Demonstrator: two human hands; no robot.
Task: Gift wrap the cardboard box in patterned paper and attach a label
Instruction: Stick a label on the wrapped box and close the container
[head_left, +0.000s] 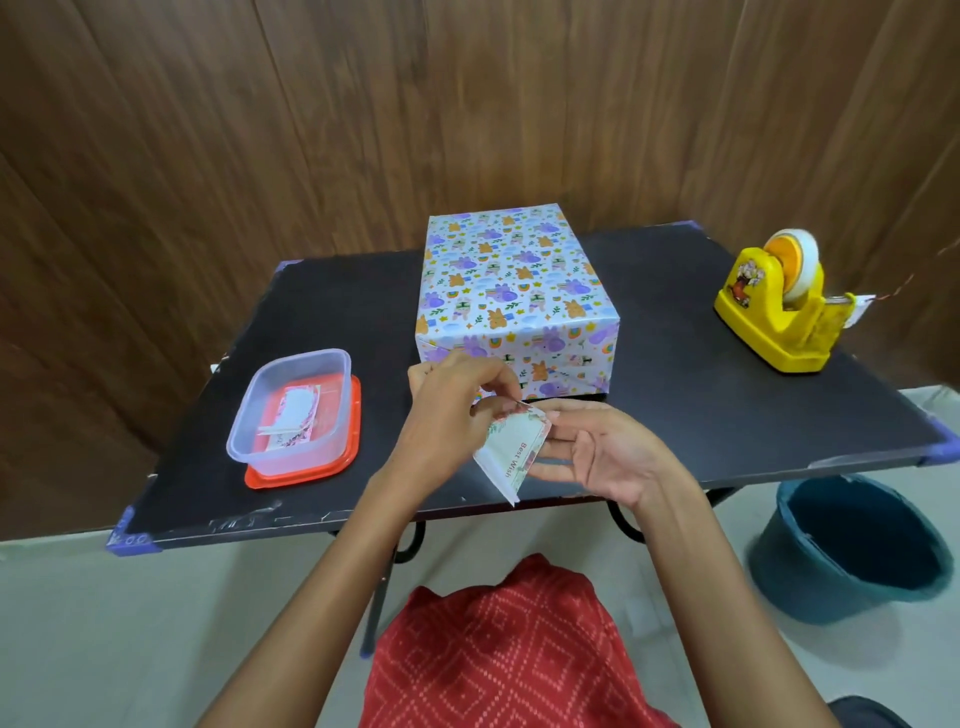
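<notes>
Pinching the label (511, 452) at its top corner, the left hand (452, 405) is working above the bench's (701, 395) near edge while the right hand (602, 452) is gripping its side; the wrapped box (514, 291) is sitting mid-bench.

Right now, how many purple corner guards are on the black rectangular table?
4 purple corner guards: near-left, far-left, far-right, near-right of the black table. None apparently hidden.

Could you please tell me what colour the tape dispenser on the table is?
The tape dispenser is yellow, seen best in the head view.
</notes>
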